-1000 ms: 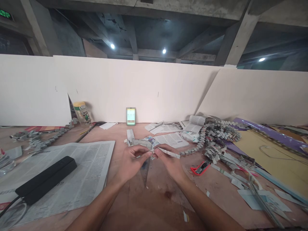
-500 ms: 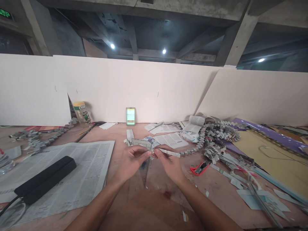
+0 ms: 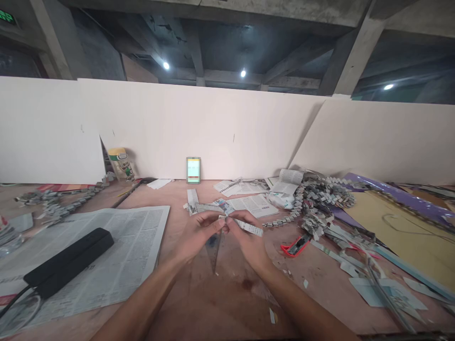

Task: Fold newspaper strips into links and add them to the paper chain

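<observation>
Between my two hands is a narrow folded strip of newspaper (image 3: 250,228), its printed free end slanting down to the right across my right hand. My left hand (image 3: 202,232) pinches the strip's left end between thumb and fingers. Close against it, my right hand (image 3: 247,237) grips the same strip, thumb on top. Under and beyond the hands lie loose newspaper pieces (image 3: 253,207) and a set square (image 3: 213,255), partly hidden by my left hand. A chain of folded paper links (image 3: 284,221) runs off to the right of my right hand.
A red-handled cutter (image 3: 295,245) lies right of my hands, near a heap of woven paper chain (image 3: 329,192). To the left, a black power strip (image 3: 69,263) rests on a newspaper sheet (image 3: 142,237). A phone (image 3: 193,169) leans against the white board (image 3: 231,118).
The strip's free end has swung slightly down and left in my right hand. Both hands stay together in nearly the same place, fingers shifted a little.
</observation>
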`<state>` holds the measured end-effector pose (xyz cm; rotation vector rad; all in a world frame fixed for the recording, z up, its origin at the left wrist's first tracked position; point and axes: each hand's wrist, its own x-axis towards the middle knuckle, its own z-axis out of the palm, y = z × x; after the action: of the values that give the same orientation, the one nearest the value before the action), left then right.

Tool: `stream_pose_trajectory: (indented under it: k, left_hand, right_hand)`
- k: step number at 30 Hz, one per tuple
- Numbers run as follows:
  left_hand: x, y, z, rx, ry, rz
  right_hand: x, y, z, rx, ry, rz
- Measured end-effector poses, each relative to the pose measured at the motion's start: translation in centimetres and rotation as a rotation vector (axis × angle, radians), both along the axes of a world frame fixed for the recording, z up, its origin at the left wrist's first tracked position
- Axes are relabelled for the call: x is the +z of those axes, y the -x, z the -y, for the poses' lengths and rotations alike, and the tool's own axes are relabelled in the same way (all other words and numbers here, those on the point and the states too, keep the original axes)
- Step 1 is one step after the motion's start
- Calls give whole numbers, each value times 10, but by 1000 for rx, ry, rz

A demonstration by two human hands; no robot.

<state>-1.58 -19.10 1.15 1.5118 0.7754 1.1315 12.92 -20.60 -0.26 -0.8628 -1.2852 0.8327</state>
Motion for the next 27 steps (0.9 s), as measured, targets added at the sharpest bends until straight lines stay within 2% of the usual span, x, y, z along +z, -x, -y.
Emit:
stream_pose_trajectory:
  k: [7, 10, 14, 17, 19, 22, 24, 27]
  left_hand:
    - [0, 3, -2, 105, 8, 5]
    - [-1, 4, -2, 16, 13, 40]
    - [1, 4, 0, -157, -36, 111]
    - [3, 5, -1, -134, -60, 102]
    - [3, 8, -3, -55, -64, 25]
    - [3, 12, -6, 9, -62, -42]
    - [1, 14, -8, -32, -26, -4]
    - [-2, 14, -9, -106, 85, 120]
  right_hand:
    - [1, -3, 8, -11, -118, 137]
    - [0, -2, 5, 69, -35, 67]
    - [-3, -2, 0, 274, 84, -88]
    - [-2, -5, 1, 287, 80, -72]
    - [1, -8, 4, 189, 34, 1]
    - [4, -10, 8, 68, -130, 156]
    - [3, -9, 9, 87, -229, 262]
    - [-2, -6, 9, 126, -296, 365]
